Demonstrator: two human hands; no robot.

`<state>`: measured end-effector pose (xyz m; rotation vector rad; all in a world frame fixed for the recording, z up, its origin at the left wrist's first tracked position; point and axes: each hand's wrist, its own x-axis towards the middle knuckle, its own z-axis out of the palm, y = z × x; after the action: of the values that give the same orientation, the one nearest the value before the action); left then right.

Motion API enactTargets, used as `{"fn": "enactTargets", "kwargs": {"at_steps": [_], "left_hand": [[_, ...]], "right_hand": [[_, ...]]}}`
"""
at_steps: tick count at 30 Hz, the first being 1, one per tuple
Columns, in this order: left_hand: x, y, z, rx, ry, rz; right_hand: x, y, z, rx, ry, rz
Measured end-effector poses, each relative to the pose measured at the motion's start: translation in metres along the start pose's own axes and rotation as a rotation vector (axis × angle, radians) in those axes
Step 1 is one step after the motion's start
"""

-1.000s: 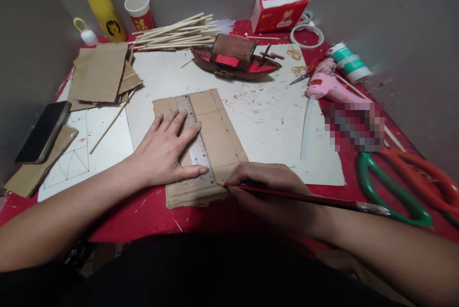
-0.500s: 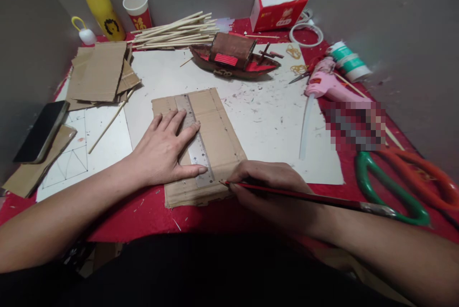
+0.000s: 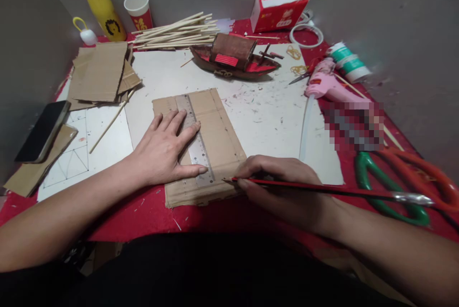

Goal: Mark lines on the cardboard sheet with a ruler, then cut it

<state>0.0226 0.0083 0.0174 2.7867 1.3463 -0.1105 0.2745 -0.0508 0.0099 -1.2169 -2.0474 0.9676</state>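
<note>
My left hand [image 3: 167, 147] lies flat with fingers spread, pressing a metal ruler [image 3: 202, 156] onto a piece of brown cardboard [image 3: 224, 135]. The ruler runs lengthwise along the cardboard, which has pencil marks and a few faint lines. My right hand [image 3: 283, 185] is closed on a red and black pencil [image 3: 337, 189]. Its tip is at the cardboard just right of the ruler's near end, and its metal end points out over the right forearm.
A model boat [image 3: 236, 58] stands behind the cardboard. To the right lie a pink glue gun [image 3: 324, 80] and large scissors with green and orange handles [image 3: 373, 187]. Cardboard pieces [image 3: 98, 75] and a phone [image 3: 43, 132] are at left; wooden sticks [image 3: 175, 34] lie behind.
My right hand has shifted slightly right with the pencil, whose rear end has swung up and outward. My left hand and the ruler stay in place.
</note>
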Motion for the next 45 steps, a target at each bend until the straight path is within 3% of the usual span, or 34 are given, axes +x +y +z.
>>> {"fn": "enactTargets", "kwargs": {"at_steps": [4,8,20,25,31,36,40,45], "left_hand": [[0.0,-0.001,0.001,0.003,0.011,0.002],[0.0,-0.001,0.001,-0.001,0.012,-0.001],[0.0,-0.001,0.001,-0.03,0.02,-0.001],[0.0,-0.001,0.001,-0.007,0.02,0.008],[-0.003,-0.007,-0.001,0.097,0.072,0.056],[-0.009,-0.016,-0.01,0.161,0.08,0.061],[-0.013,-0.021,-0.015,0.149,0.099,0.093],[-0.023,-0.022,-0.019,0.175,0.056,0.092]], "right_hand": [[0.001,0.001,-0.002,0.05,0.005,0.011],[0.001,0.002,0.003,-0.026,-0.056,-0.033],[-0.001,0.003,0.007,-0.105,-0.068,-0.122],[-0.002,0.001,0.001,-0.121,-0.015,-0.045],[-0.002,-0.007,-0.003,0.081,0.172,0.104],[0.001,-0.008,-0.002,0.232,0.223,0.153],[0.007,0.005,-0.007,0.008,0.235,0.09],[0.009,0.015,-0.023,-0.288,0.122,0.042]]}}
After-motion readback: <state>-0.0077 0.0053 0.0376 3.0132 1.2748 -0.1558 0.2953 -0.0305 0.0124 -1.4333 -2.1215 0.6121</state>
